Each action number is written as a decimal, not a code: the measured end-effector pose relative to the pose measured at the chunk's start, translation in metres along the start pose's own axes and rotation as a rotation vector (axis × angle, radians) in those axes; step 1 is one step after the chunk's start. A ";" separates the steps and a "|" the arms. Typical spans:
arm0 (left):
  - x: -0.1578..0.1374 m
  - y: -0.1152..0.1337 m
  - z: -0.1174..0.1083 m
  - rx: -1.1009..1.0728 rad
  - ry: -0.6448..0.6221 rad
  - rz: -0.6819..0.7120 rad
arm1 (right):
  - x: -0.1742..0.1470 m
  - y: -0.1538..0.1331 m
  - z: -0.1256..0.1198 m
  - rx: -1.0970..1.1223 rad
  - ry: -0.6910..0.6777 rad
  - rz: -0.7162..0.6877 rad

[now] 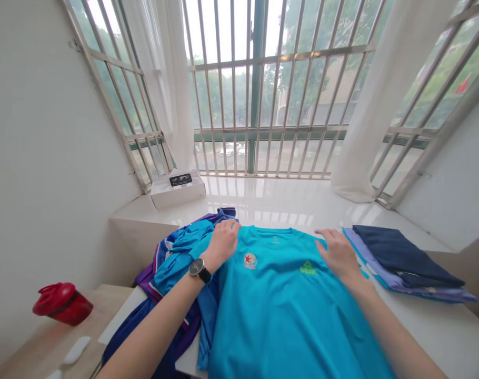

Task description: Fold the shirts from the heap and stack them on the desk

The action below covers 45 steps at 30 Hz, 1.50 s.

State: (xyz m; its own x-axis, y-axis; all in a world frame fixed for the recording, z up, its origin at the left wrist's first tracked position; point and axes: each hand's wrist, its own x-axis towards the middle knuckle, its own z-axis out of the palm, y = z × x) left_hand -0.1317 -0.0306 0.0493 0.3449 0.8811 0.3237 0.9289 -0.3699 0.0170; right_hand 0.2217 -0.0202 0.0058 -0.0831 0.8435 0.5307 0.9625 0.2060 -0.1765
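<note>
A turquoise T-shirt (pixel 279 310) lies spread out in front of me, collar toward the window. It has a round red-star badge on the left of the chest and a green triangular logo on the right. My left hand (pixel 222 239), with a black watch (pixel 200 269) on its wrist, has its fingers curled together at the shirt's left shoulder. At the opposite shoulder is my right hand (pixel 338 253), its thumb and forefinger apart beside the fabric. Left of the shirt lies a crumpled heap of blue and purple clothes (pixel 164 279), partly behind my left forearm.
Folded clothes (pixel 405 258), dark navy on top, are stacked on the right. A white box (pixel 178 192) stands on the sill at the back left. A red lidded cup (pixel 63 303) is at the lower left. White curtains (pixel 366 137) hang before the barred window.
</note>
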 end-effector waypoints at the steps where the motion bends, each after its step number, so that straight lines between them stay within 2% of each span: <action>1: 0.001 0.017 0.004 -0.020 -0.084 0.064 | -0.003 -0.010 0.009 0.067 -0.050 0.001; 4: 0.007 0.063 0.019 -0.041 -0.320 0.126 | -0.014 -0.028 0.035 0.152 -0.178 -0.010; 6: 0.011 0.079 0.034 -0.032 -0.391 0.092 | -0.021 -0.029 0.049 0.132 -0.201 -0.030; 8: 0.013 0.084 0.051 -0.040 -0.361 0.035 | -0.028 -0.024 0.059 0.107 -0.210 -0.033; 12: 0.010 0.075 0.085 -0.097 -0.216 -0.007 | -0.034 -0.014 0.070 0.043 -0.243 0.008; 16: 0.005 0.070 0.101 -0.130 -0.209 0.020 | -0.034 -0.019 0.073 -0.074 -0.318 0.046; 24: -0.008 0.075 0.094 -0.123 -0.232 0.060 | -0.044 -0.034 0.064 -0.160 -0.462 0.084; 31: -0.034 0.083 0.080 -0.154 -0.278 0.058 | -0.071 -0.044 0.050 -0.162 -0.447 0.086; 34: -0.037 0.083 0.070 -0.157 -0.331 0.073 | -0.074 -0.044 0.037 -0.160 -0.458 0.083; 37: -0.025 0.082 0.058 -0.148 -0.401 0.099 | -0.060 -0.042 0.024 -0.145 -0.495 0.060; 40: -0.001 0.082 0.049 -0.116 -0.353 0.043 | -0.039 -0.040 0.022 -0.137 -0.432 0.040; 43: 0.018 0.083 0.055 -0.072 -0.297 -0.073 | -0.028 -0.039 0.038 -0.122 -0.310 0.036; 45: 0.023 0.084 0.068 -0.053 -0.279 -0.115 | -0.028 -0.036 0.052 -0.111 -0.302 0.027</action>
State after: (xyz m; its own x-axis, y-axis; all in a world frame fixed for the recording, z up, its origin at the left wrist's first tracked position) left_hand -0.0364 -0.0219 -0.0061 0.2680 0.9624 0.0449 0.9583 -0.2711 0.0903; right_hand 0.1761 -0.0250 -0.0461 -0.1139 0.9604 0.2544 0.9864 0.1399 -0.0866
